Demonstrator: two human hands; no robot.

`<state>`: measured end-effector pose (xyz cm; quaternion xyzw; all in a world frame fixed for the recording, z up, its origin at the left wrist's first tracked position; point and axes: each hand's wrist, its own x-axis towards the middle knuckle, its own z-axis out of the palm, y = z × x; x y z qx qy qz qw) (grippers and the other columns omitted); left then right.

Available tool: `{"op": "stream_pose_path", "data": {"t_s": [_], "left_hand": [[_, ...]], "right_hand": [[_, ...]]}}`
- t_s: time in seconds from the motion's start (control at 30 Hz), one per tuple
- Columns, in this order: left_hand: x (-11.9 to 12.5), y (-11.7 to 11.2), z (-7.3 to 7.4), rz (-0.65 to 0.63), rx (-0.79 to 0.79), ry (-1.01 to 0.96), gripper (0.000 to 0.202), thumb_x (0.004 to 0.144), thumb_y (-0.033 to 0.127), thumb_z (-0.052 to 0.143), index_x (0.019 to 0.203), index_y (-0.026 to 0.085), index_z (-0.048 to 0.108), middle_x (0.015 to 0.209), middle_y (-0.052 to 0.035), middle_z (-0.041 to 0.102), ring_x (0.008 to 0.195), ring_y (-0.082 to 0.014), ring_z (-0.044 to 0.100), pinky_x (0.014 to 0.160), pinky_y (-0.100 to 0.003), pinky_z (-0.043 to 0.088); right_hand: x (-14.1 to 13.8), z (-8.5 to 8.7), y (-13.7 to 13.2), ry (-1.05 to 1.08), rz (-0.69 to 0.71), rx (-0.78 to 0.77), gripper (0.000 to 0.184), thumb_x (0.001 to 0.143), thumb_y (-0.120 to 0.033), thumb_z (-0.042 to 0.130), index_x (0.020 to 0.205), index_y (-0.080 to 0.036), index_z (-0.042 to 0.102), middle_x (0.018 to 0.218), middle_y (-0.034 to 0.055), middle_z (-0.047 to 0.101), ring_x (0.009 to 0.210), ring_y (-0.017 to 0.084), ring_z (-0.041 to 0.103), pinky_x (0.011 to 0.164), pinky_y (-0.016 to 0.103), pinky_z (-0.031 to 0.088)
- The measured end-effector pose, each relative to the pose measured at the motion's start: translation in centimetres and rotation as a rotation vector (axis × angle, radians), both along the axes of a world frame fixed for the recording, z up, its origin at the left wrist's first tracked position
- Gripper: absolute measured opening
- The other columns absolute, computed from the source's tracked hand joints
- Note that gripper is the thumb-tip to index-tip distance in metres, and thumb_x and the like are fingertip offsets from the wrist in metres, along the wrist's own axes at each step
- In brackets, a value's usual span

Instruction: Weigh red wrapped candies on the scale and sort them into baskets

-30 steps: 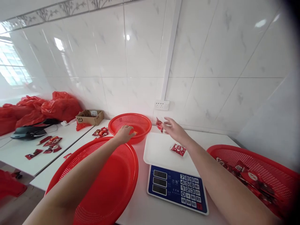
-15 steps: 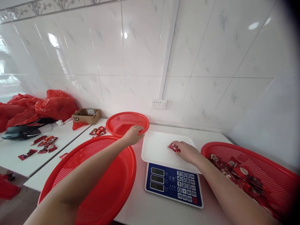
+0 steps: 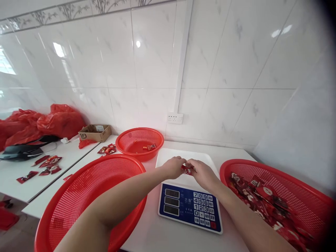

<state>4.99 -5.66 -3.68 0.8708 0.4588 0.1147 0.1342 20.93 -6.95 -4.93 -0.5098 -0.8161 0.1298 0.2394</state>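
Observation:
My left hand (image 3: 172,167) and my right hand (image 3: 202,174) meet above the white pan (image 3: 168,154) of a digital scale (image 3: 187,210). Between their fingertips is a small red wrapped packet (image 3: 187,170), pinched from both sides and partly covered by the fingers. Below my left forearm lies a large red mesh basket (image 3: 143,206). Behind it, a smaller red basket (image 3: 123,140) has a packet (image 3: 150,147) inside. Beside my right forearm, another red basket (image 3: 315,192) holds a heap of red packets (image 3: 265,192).
Loose red packets (image 3: 107,149) lie left of the small basket, and several more packets (image 3: 51,161) are on the left table. A cardboard box (image 3: 96,133) and red plastic bags (image 3: 60,120) sit by the tiled wall. A wall socket (image 3: 175,118) is behind the scale.
My left hand has come from over the small back basket to the packet in my right hand. The packet has shifted slightly left over the pan. The view has turned a little.

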Motion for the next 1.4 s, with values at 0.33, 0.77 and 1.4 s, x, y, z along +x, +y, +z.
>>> {"op": "stream_pose_path", "data": {"t_s": [0.33, 0.77, 1.4], "left_hand": [[-8.5, 4.7, 4.5, 0.460, 0.146, -0.033, 0.039, 0.089, 0.032, 0.042, 0.125, 0.019, 0.046, 0.125, -0.0133, 0.053, 0.110, -0.0283, 0.053, 0.082, -0.036, 0.045], [-10.2, 3.7, 2.6, 0.445, 0.147, 0.112, 0.062, 0.085, 0.039, 0.046, 0.140, 0.015, 0.030, 0.146, -0.0181, 0.029, 0.135, -0.0341, 0.023, 0.105, -0.048, 0.029], [4.0, -4.4, 2.8, -0.307, -0.039, 0.079, 0.044, 0.082, 0.028, 0.056, 0.125, 0.030, 0.050, 0.148, -0.0045, 0.031, 0.140, -0.0260, 0.015, 0.110, -0.047, 0.023]], "right_hand": [[4.4, 1.8, -3.2, 0.114, -0.103, 0.176, 0.028, 0.086, -0.035, 0.041, 0.108, -0.025, 0.057, 0.121, 0.0067, 0.056, 0.107, 0.024, 0.056, 0.087, 0.038, 0.049], [19.0, -0.1, -5.8, -0.314, -0.334, -0.502, 0.070, 0.070, -0.034, 0.061, 0.137, -0.027, 0.041, 0.143, 0.0054, 0.039, 0.126, 0.029, 0.043, 0.096, 0.033, 0.043], [21.3, -1.1, -6.1, 0.089, -0.462, -0.302, 0.011, 0.078, -0.023, 0.051, 0.083, -0.022, 0.060, 0.095, 0.0012, 0.066, 0.089, 0.019, 0.061, 0.078, 0.028, 0.044]]}}
